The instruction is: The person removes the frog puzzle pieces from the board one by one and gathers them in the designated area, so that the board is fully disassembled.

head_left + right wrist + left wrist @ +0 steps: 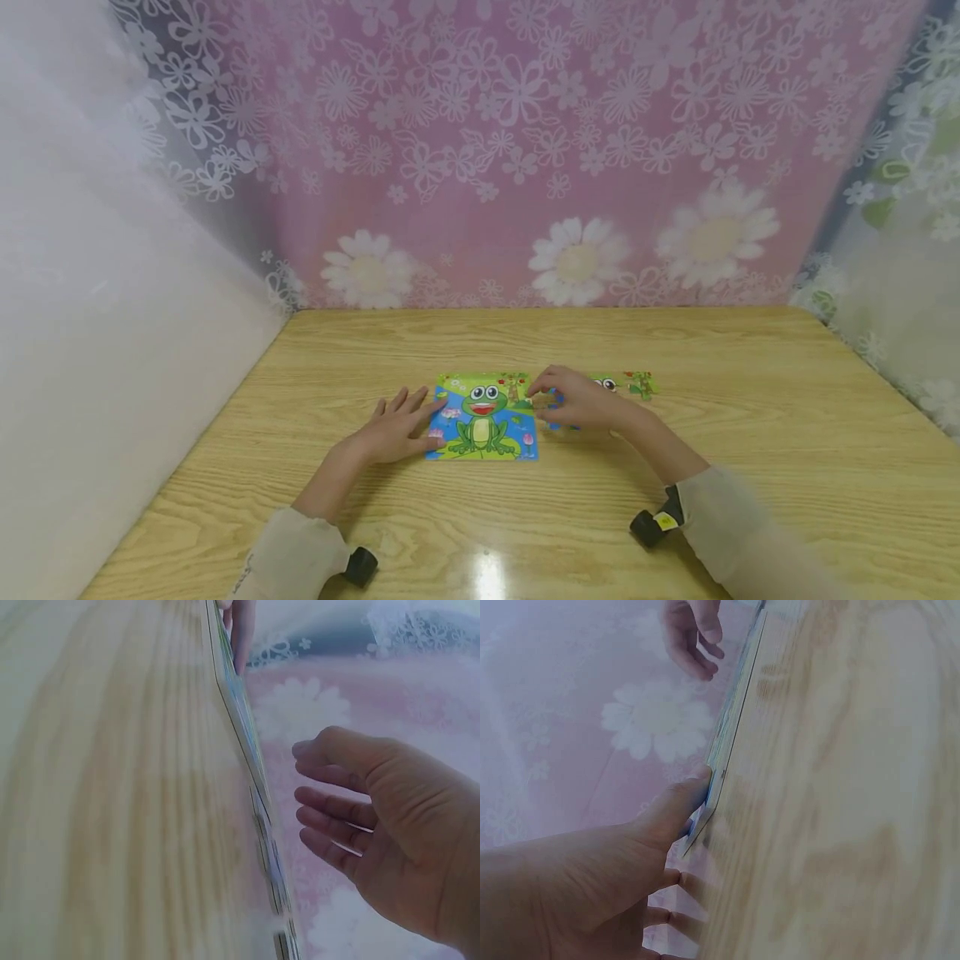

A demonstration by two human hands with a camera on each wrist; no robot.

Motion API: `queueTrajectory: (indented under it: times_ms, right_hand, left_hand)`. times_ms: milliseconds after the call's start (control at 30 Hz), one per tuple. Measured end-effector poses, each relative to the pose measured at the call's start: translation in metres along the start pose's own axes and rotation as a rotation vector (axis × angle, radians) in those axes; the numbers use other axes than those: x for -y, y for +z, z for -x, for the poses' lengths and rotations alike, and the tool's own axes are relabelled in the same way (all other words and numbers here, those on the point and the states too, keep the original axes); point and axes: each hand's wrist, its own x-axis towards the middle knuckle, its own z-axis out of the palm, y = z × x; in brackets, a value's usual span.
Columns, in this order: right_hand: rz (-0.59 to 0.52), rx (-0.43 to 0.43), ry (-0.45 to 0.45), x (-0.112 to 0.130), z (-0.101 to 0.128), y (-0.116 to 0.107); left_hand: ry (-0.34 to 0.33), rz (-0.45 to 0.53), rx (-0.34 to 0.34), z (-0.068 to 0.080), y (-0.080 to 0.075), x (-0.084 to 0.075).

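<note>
A flat, square frog jigsaw puzzle board (483, 417) lies on the pale wood-grain table (675, 517), printed with a green cartoon frog with big white eyes and a red mouth, on blue water and green grass with small pink flowers. The left hand (397, 431) lies flat just left of it, fingers straight and a little spread, and the thumb (676, 802) presses against the board's near left edge. The right hand (577, 398) hovers at the board's right edge with its fingers loosely curled and apart; no piece shows between them. Under and just beyond those fingers lie loose colourful puzzle pieces (637, 384), green and blue, one showing a white eye, mostly covered by the hand, so their number and outlines cannot be made out.

In both wrist views the board (247, 742) shows only edge-on as a thin strip, its print unreadable. The frog's head points away from the person, toward the pink flower-patterned curtain (525, 150). The board is nearly square, so no long axis stands out.
</note>
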Motion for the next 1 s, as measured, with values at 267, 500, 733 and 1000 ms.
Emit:
queueTrajectory:
  times_ms: [267, 500, 733, 1000]
  right_hand:
    - [0.053, 0.065, 0.082, 0.01, -0.016, 0.015]
    - [0.109, 0.05, 0.09, 0.015, -0.019, 0.02]
    - [0.057, 0.033, 0.113, 0.016, -0.02, 0.022]
    - [0.025, 0.04, 0.12, 0.016, -0.019, 0.022]
  left_hand:
    - [0.005, 0.005, 0.005, 0.001, -0.001, -0.003]
    - [-0.003, -0.011, 0.003, 0.001, -0.001, 0.0]
    - [-0.004, -0.013, 0.007, 0.0, 0.0, 0.001]
    - [-0.006, -0.015, 0.005, 0.0, 0.0, 0.0]
